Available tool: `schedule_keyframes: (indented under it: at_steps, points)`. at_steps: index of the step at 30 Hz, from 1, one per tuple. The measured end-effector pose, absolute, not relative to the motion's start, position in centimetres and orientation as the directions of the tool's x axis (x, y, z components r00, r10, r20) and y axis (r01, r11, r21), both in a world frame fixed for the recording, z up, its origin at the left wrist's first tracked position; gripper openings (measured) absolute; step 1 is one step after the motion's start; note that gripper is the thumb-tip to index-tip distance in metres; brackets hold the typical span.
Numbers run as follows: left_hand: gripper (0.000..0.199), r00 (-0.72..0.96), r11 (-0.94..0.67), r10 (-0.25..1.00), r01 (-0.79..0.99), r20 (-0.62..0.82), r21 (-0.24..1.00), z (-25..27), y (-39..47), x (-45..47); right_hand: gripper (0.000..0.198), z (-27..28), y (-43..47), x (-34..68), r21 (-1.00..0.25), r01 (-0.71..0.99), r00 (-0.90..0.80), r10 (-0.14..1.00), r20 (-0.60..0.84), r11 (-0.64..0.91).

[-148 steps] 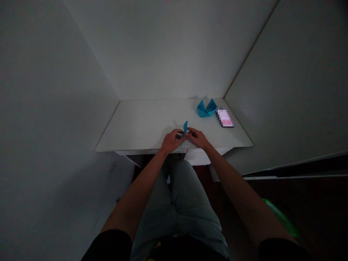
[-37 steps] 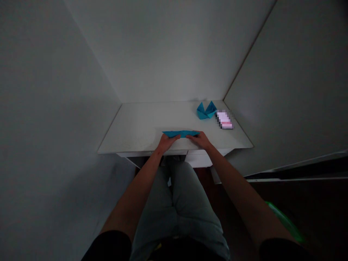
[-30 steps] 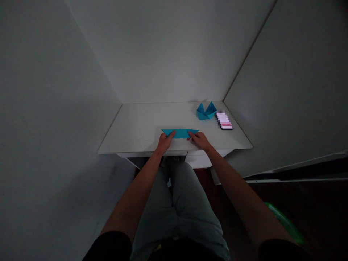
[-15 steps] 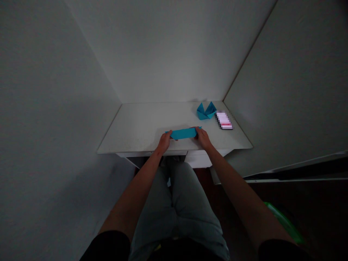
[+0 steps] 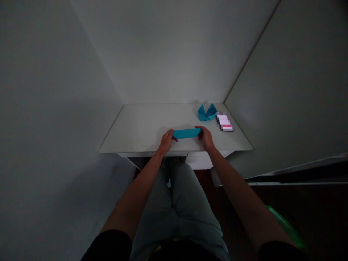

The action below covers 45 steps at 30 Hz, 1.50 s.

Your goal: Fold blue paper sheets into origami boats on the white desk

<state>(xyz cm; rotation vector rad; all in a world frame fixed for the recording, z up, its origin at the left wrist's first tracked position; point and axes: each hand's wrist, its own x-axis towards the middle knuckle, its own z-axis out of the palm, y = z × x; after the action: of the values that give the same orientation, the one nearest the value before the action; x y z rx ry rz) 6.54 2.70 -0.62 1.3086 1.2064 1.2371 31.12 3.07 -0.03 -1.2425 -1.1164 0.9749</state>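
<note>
Now look to the folded blue strip, stretched from left to right over the near part of the white desk; no telling from above whether resting on the top or lifted off. Clamped at the left end by the left hand and at the right end by the right hand, with only the bare middle of the paper between. Slightly slanted, a touch farther away at right than at left. Impossible to make out the ends themselves, tucked behind fingers.

To hold it well, pinch both ends with matching, gentle pressure, and draw just enough to lay the middle flat. Better not to tug hard: liable, as folded paper, to slip open along a crease or to tear at the ends. Square up that slant before pressing any edge, and use the desk as firm backing beneath. Check crease lines closely in such dim light.

Mind the two-pointed blue paper shape, standing far right, beyond the right hand, just beside the phone. Swing wide of both with the right hand, to avoid any knock.
</note>
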Motion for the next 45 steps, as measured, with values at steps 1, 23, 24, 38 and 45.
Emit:
schedule_keyframes:
  at_steps: [1,23,24,38,45]
  points:
    - [0.053,-0.010,-0.076,0.997,0.020,0.077,0.997,-0.58,2.68,6.60,0.057,-0.07,3.12,31.15,-0.994,0.019,0.203,0.973,0.113,0.112]
    - [0.064,-0.135,-0.063,0.989,0.034,0.067,0.997,0.00,2.49,6.22,0.026,-0.85,3.05,31.92,-0.940,0.134,-0.036,0.950,0.311,0.313]
    - [0.064,-0.137,-0.059,0.989,0.020,0.061,0.998,0.01,2.52,6.20,0.027,-0.79,2.97,31.96,-0.943,0.120,-0.044,0.951,0.307,0.310]
    - [0.068,-0.128,0.006,0.991,-0.142,-0.025,0.990,-0.16,3.00,6.58,0.026,-0.51,2.60,31.63,-0.945,0.125,-0.063,0.953,0.297,0.303]
    - [0.072,-0.089,-0.028,0.996,-0.143,0.015,0.989,-0.16,2.89,6.55,0.034,-0.30,2.33,31.20,-0.960,0.217,-0.120,0.981,0.153,0.176]
